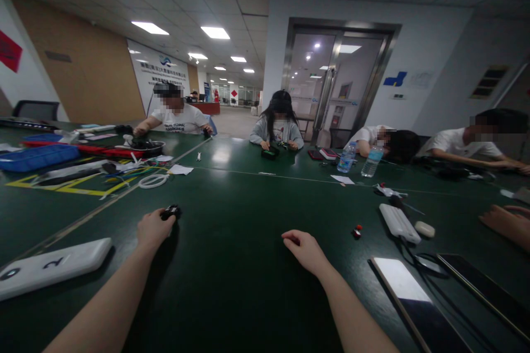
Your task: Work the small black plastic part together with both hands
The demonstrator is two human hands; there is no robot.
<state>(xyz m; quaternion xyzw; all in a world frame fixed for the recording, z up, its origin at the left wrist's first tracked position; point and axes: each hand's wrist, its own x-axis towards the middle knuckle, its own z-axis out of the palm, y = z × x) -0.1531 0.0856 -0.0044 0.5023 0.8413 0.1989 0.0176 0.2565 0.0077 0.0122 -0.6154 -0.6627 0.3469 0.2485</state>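
My left hand [154,230] rests above the dark green table [232,265], with a small black object [171,212] pinched in its fingertips. The object is too small to identify. My right hand [304,251] lies to the right with its fingers curled and nothing visible in them. The nearest thing to it is a small red-and-black part [356,231], some way to the right. Beyond that part lie a white power bank [399,223] and a small white oval object [424,229]. A white plastic bar [49,266] with dark markings lies to the left of my left hand.
Two dark smartphones [401,298] [484,292] lie at the lower right, with black cable [422,265] nearby. A co-worker's hand [507,223] enters at the right edge. Several seated people, water bottles [372,161] and a blue case [37,158] occupy the table's far side.
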